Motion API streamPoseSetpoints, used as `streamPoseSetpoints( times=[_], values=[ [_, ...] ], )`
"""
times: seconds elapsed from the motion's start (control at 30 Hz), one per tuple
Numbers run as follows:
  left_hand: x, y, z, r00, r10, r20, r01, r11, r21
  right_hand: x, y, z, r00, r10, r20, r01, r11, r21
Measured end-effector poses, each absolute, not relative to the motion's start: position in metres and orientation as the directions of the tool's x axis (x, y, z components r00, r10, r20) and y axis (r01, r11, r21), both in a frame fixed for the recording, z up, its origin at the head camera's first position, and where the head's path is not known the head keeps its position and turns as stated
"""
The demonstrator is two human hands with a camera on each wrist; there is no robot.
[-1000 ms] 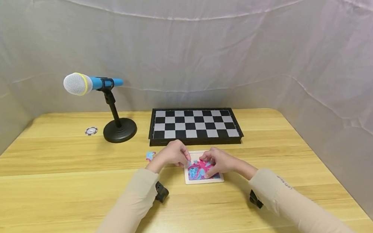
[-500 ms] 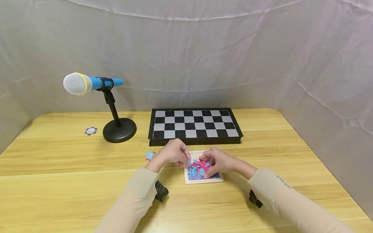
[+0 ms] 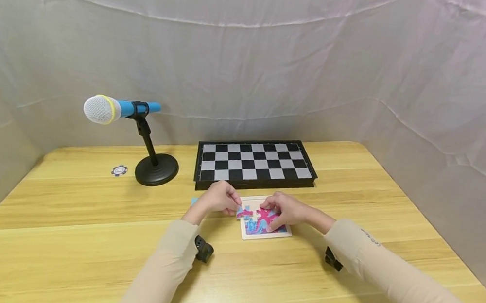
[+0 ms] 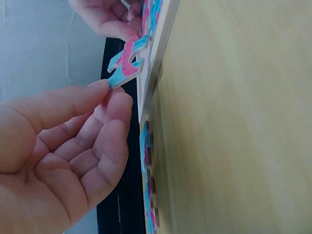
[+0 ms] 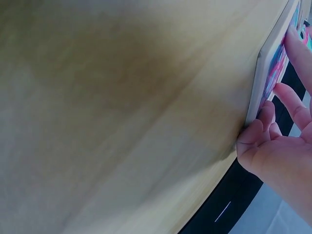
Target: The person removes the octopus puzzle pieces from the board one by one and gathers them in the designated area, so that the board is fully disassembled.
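The left hand [image 3: 216, 199] pinched a puzzle piece [image 4: 126, 62] between thumb and forefinger, lifted just off the left edge of the tray [image 3: 261, 234]. The right hand's [image 3: 285, 210] fingers lay nearly straight, pressing the tray down. The piece's long axis ran roughly along that edge, tilted. A thin pinch could let it slip, or it might snag neighbouring pieces.

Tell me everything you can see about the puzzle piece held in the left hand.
The puzzle piece is small, flat and thin, printed pink and blue on top, with a pale edge and curved knobs. It looks like card or thin board. The left hand pinches one end between thumb and fingertip, so it hangs tilted above the left edge of the puzzle tray. Whether its far end touches the tray cannot be told.
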State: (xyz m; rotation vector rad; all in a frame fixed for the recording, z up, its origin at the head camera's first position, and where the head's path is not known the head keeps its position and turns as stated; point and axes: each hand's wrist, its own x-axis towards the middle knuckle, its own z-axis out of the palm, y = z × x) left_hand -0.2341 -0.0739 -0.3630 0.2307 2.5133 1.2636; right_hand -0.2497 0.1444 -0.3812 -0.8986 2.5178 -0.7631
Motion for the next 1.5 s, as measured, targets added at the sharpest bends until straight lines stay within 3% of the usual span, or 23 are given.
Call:
streamPoseSetpoints(
  times=[0.7, 1.5],
  values=[
    [-0.23, -0.108, -0.366, -0.95, 0.257, -0.177, -0.037, 0.469, 0.882, -0.247, 0.147, -0.382, -0.738, -0.659, -0.144, -0.452, 0.641, -0.62],
    [-0.22, -0.159, -0.368, -0.953, 0.237, -0.188, -0.067, 0.439, 0.896, -0.248, 0.147, -0.383, -0.741, -0.657, -0.139, -0.451, 0.64, -0.622]
  ],
)
